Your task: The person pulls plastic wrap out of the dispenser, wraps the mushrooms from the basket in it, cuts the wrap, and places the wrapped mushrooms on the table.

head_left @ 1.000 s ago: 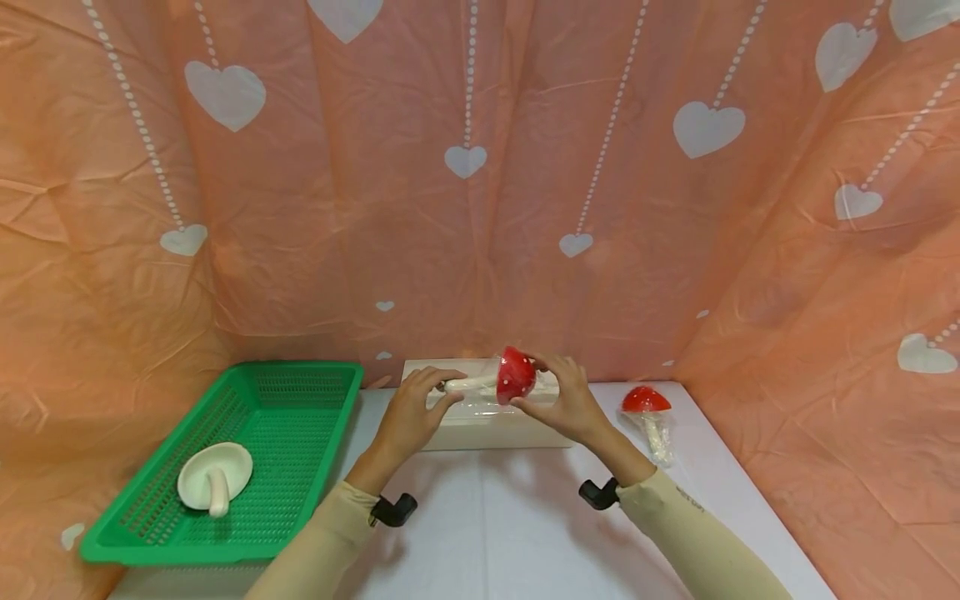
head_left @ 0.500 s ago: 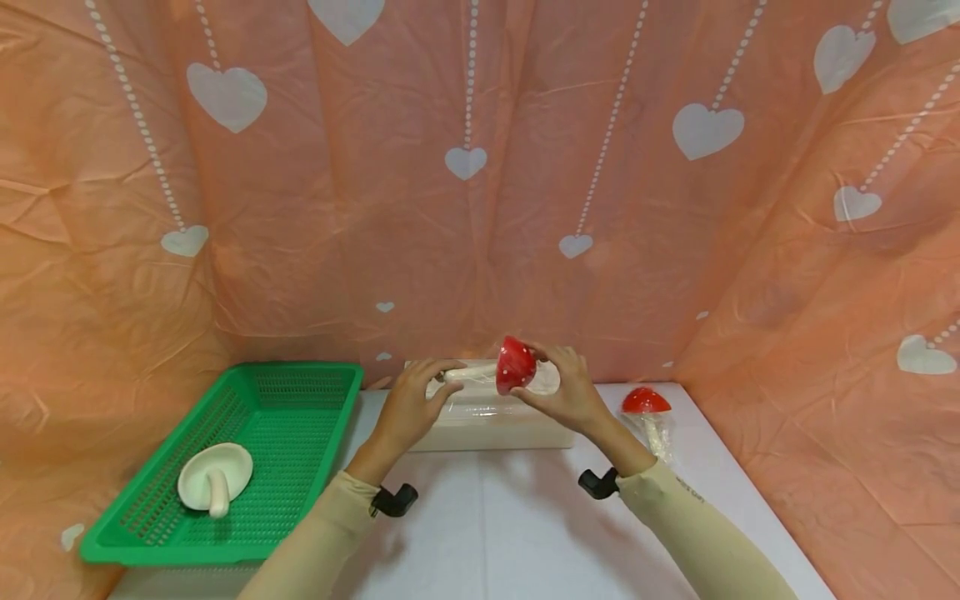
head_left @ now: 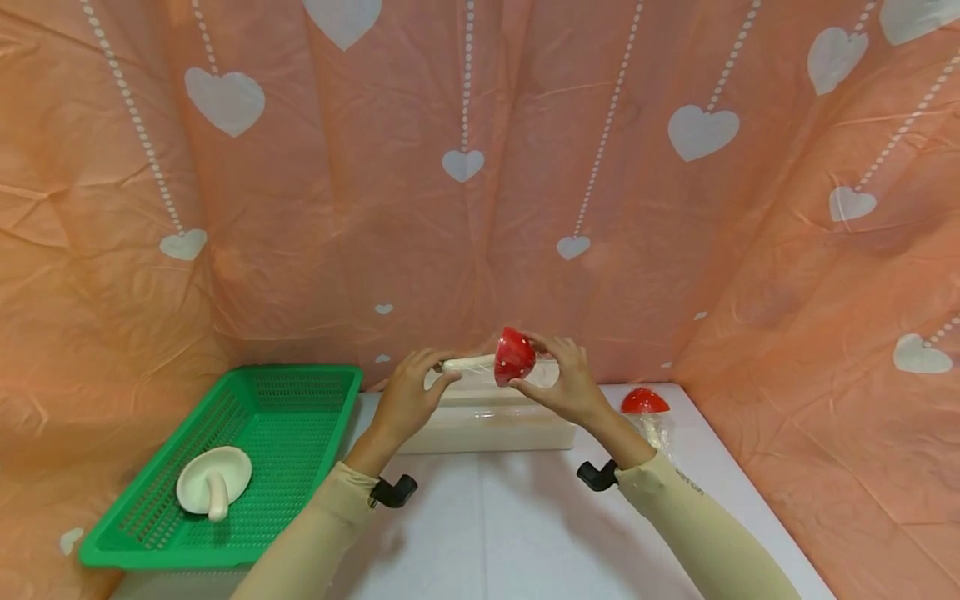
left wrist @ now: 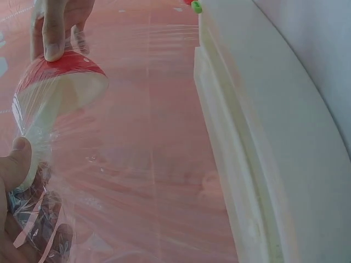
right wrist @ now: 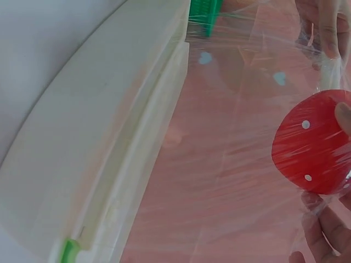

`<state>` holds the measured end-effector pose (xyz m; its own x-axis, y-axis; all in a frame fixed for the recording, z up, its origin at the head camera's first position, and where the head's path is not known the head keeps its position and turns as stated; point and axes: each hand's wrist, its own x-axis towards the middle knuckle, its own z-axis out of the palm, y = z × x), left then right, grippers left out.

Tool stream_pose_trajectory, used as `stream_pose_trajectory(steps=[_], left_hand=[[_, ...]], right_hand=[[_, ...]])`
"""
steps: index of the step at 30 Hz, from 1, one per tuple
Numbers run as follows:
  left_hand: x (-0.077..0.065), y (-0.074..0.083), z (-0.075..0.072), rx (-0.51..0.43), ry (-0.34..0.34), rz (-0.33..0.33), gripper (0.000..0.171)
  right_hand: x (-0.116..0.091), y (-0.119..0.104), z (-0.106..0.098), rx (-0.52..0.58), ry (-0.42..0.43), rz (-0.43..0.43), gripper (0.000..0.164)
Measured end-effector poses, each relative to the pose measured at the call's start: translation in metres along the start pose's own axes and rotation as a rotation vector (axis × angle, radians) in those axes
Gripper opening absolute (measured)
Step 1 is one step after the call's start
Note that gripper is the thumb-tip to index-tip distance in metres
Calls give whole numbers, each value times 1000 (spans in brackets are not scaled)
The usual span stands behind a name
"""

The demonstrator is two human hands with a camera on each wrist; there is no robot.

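Note:
Both hands hold a toy mushroom with a white-dotted red cap (head_left: 514,357) sideways above the cling film box (head_left: 487,432). My left hand (head_left: 408,393) grips the end of its white stem (head_left: 468,363) between thumb and fingers. At the other end my right hand (head_left: 567,382) pinches the cap, thumb on the near side. Cling film (left wrist: 137,137) wraps the mushroom and stretches in a wide sheet back to the box's opening. In the left wrist view, bunched film (left wrist: 38,213) gathers around the stem end at the left fingers.
A film-wrapped red mushroom (head_left: 645,402) lies on the white table, right of the box, partly behind the right forearm. To the left stands a green basket (head_left: 187,557) with a pale mushroom (head_left: 228,468) in it. A green cutter slider (right wrist: 69,251) sits at the box's edge. Behind hangs a pink curtain (head_left: 525,208).
Both hands have lifted the mushroom slightly up and away from the box. More cling film now shows stretched between the mushroom and the box.

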<state>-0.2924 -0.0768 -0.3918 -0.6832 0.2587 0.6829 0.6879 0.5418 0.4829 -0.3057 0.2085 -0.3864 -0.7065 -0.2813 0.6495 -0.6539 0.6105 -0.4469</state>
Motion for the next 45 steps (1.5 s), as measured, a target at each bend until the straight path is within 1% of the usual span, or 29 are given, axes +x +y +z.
stream_pose_trajectory(steps=[6, 13, 19, 28, 33, 37, 40, 45], left_hand=[[5, 0, -3, 11, 23, 33, 35], [10, 3, -7, 12, 40, 65, 33], [14, 5, -10, -4, 47, 70, 32], [19, 9, -15, -28, 31, 73, 32], [22, 11, -17, -30, 37, 84, 32], [22, 12, -18, -37, 42, 80, 33], [22, 15, -20, -42, 43, 76, 32], [20, 18, -21, -30, 49, 93, 31]], right_hand=[[5, -4, -4, 3, -10, 19, 80], [9, -7, -8, 7, -5, 11, 80], [13, -10, -11, 12, 9, -16, 79], [18, -11, -14, 37, 34, -50, 80], [20, -12, -17, 42, 43, -63, 80], [21, -14, -19, 43, 51, -78, 80], [21, -16, -21, 44, 52, -79, 80], [19, -21, -24, 36, 35, -54, 79]])
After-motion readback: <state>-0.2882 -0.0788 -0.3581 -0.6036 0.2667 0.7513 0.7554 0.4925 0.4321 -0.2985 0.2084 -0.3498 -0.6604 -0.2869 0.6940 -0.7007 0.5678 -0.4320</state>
